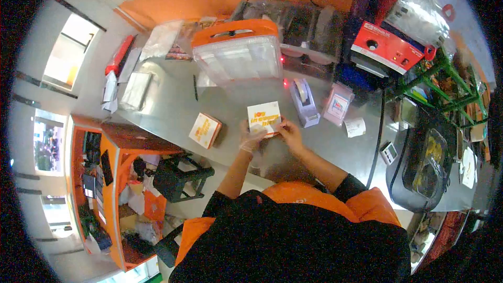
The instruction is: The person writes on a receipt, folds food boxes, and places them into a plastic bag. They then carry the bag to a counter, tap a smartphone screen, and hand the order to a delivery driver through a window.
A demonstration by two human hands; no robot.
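A small white box (264,115) with orange and yellow lettering is held above the steel table in front of me. My left hand (251,139), apparently in a clear plastic glove, grips its near left corner. The fingers of my right hand (290,133) close on its near right corner. To the left, a similar box (205,130) with an orange side rests near the table's front edge. A pale lilac tape dispenser (307,107) with a roll of tape stands right of the held box.
Behind the boxes stands a clear plastic case with an orange lid (237,52). On the right are a pink-edged packet (338,105), a curled paper slip (355,127), a red machine (387,47) and a black bag (419,173). White packets (138,90) lie at left.
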